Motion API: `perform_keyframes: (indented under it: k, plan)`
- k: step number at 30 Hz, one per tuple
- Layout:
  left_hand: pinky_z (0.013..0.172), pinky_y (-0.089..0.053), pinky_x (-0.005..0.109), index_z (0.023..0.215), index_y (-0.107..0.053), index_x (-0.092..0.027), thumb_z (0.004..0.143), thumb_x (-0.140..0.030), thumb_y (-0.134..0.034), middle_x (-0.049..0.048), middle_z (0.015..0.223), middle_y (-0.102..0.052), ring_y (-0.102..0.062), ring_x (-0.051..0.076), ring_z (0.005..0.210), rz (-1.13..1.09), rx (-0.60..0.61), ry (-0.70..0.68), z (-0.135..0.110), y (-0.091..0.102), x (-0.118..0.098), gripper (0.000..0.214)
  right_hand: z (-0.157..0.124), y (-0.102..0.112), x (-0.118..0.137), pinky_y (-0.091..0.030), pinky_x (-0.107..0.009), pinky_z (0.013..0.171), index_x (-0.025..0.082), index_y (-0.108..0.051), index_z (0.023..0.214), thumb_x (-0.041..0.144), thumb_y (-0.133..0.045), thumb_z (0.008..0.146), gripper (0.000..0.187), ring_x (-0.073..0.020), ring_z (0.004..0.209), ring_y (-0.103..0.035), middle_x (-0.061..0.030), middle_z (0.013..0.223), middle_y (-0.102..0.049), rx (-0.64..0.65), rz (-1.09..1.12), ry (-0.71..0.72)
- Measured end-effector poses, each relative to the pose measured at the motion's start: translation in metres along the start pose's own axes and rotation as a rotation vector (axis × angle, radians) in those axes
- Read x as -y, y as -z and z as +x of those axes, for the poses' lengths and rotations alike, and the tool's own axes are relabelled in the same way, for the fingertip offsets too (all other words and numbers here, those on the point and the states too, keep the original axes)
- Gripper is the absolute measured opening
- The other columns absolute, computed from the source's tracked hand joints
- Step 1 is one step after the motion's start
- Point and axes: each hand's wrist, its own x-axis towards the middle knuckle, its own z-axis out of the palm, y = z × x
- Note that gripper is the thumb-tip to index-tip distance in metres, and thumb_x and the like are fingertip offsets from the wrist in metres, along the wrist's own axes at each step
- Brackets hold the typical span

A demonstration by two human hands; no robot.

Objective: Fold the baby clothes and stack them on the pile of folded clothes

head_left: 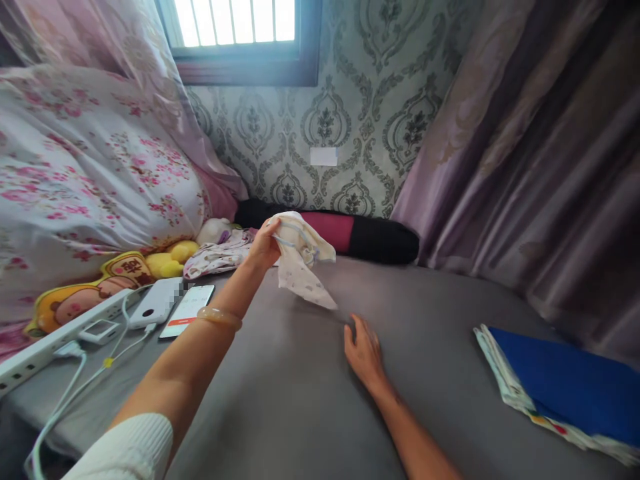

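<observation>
My left hand (pixel 265 244), raised over the middle of the bed, is closed on the edge of a small white garment (pixel 299 250). The garment is soft and crumpled, with pale blue edging and little printed figures, and one corner hangs down to the right. Below that corner, my right hand (pixel 365 348) is apart from it, low over the grey sheet (pixel 295 387). Its fingers are stretched out, slightly blurred, and hold nothing.
At the left lie a phone (pixel 188 312), a white power bank (pixel 156 303), a power strip (pixel 65 328) with cables and plush toys (pixel 170 260). A patterned cloth (pixel 220 255) lies behind. A black-and-red roll (pixel 380 239) lines the wall. Folded blue fabric (pixel 570 380) is at right.
</observation>
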Motion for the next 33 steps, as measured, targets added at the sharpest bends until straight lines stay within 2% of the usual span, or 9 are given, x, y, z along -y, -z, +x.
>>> perform_keyframes:
  k: [4, 9, 11, 15, 20, 23, 27, 30, 33]
  plan:
    - [0.064, -0.05, 0.024, 0.085, -0.058, -0.017, 0.066, -0.03, -0.078, -0.0033, 0.069, -0.061, -0.06, 0.012, 0.064, 0.041, 0.101, 0.089, -0.027, -0.035, 0.001, 0.031, 0.008, 0.017, 0.009, -0.041, -0.04, 0.098, 0.013, -0.047, 0.129, 0.045, -0.029, 0.094, 0.05, -0.0242, 0.121, -0.05, -0.0181, 0.128, -0.054, -0.195, 0.275, -0.041]
    - [0.057, -0.049, 0.021, 0.085, -0.059, -0.018, 0.066, -0.031, -0.079, -0.0038, 0.07, -0.061, -0.058, 0.01, 0.058, 0.113, 0.259, 0.158, -0.066, -0.074, -0.005, 0.03, 0.01, 0.043, 0.037, -0.037, -0.041, 0.102, 0.014, -0.038, 0.133, 0.05, -0.043, 0.088, 0.058, -0.0247, 0.123, -0.045, -0.0175, 0.132, -0.048, -0.352, 0.37, 0.014]
    - [0.056, -0.049, 0.021, 0.086, -0.059, -0.018, 0.069, -0.033, -0.078, -0.0033, 0.071, -0.061, -0.059, 0.01, 0.059, 0.155, 0.347, 0.181, -0.08, -0.084, -0.008, 0.029, 0.012, 0.052, 0.044, -0.039, -0.039, 0.1, 0.015, -0.044, 0.128, 0.049, -0.046, 0.087, 0.053, -0.0237, 0.117, -0.05, -0.0154, 0.125, -0.053, -0.398, 0.407, 0.011]
    - [0.054, -0.047, 0.019, 0.089, -0.061, -0.018, 0.074, -0.035, -0.073, -0.0033, 0.071, -0.059, -0.056, 0.009, 0.057, 0.286, 0.486, 0.187, -0.092, -0.086, -0.011, 0.025, 0.021, 0.078, 0.041, -0.045, -0.034, 0.087, 0.017, -0.061, 0.099, 0.049, -0.043, 0.089, 0.038, -0.0211, 0.095, -0.058, -0.0086, 0.098, -0.064, -0.387, 0.477, 0.024]
    - [0.058, -0.045, 0.018, 0.111, -0.061, -0.024, 0.068, -0.02, -0.071, -0.0011, 0.086, -0.061, -0.057, 0.01, 0.068, 0.382, 0.575, 0.202, -0.088, -0.067, -0.005, 0.044, 0.032, 0.125, 0.028, -0.043, -0.024, 0.06, 0.015, -0.063, 0.093, 0.05, -0.049, 0.081, 0.039, -0.0164, 0.068, -0.055, -0.0028, 0.075, -0.062, -0.426, 0.583, -0.17]
    - [0.059, -0.043, 0.017, 0.109, -0.064, -0.027, 0.064, -0.012, -0.067, -0.0018, 0.09, -0.059, -0.055, 0.009, 0.07, 0.387, 0.621, 0.214, -0.087, -0.056, 0.01, 0.047, 0.033, 0.153, 0.025, -0.032, -0.021, 0.046, 0.018, -0.059, 0.074, 0.042, -0.05, 0.076, 0.025, -0.012, 0.051, -0.045, 0.0039, 0.055, -0.05, -0.351, 0.629, -0.229]
    - [0.063, -0.044, 0.019, 0.099, -0.068, -0.025, 0.06, -0.009, -0.069, -0.0017, 0.09, -0.06, -0.056, 0.009, 0.072, 0.348, 0.666, 0.297, -0.09, -0.052, 0.033, 0.042, 0.029, 0.178, 0.021, -0.022, -0.022, 0.038, 0.022, -0.044, 0.054, 0.036, -0.046, 0.072, 0.023, -0.0103, 0.042, -0.036, 0.0052, 0.043, -0.039, -0.105, 0.586, -0.366]
    - [0.065, -0.045, 0.021, 0.087, -0.071, -0.021, 0.06, -0.011, -0.072, 0.0008, 0.087, -0.062, -0.057, 0.012, 0.074, 0.379, 0.7, 0.342, -0.094, -0.054, 0.044, 0.029, 0.029, 0.182, 0.006, -0.024, -0.022, 0.039, 0.02, -0.049, 0.053, 0.036, -0.044, 0.073, 0.025, -0.0112, 0.042, -0.04, 0.0034, 0.044, -0.046, 0.086, 0.502, -0.406]
    - [0.066, -0.045, 0.022, 0.076, -0.073, -0.018, 0.061, -0.019, -0.075, 0.003, 0.088, -0.063, -0.058, 0.014, 0.077, 0.439, 0.73, 0.298, -0.098, -0.056, 0.05, 0.014, 0.031, 0.176, -0.017, -0.024, -0.021, 0.041, 0.019, -0.052, 0.051, 0.035, -0.046, 0.073, 0.028, -0.01, 0.044, -0.04, 0.005, 0.044, -0.046, 0.179, 0.39, -0.352]
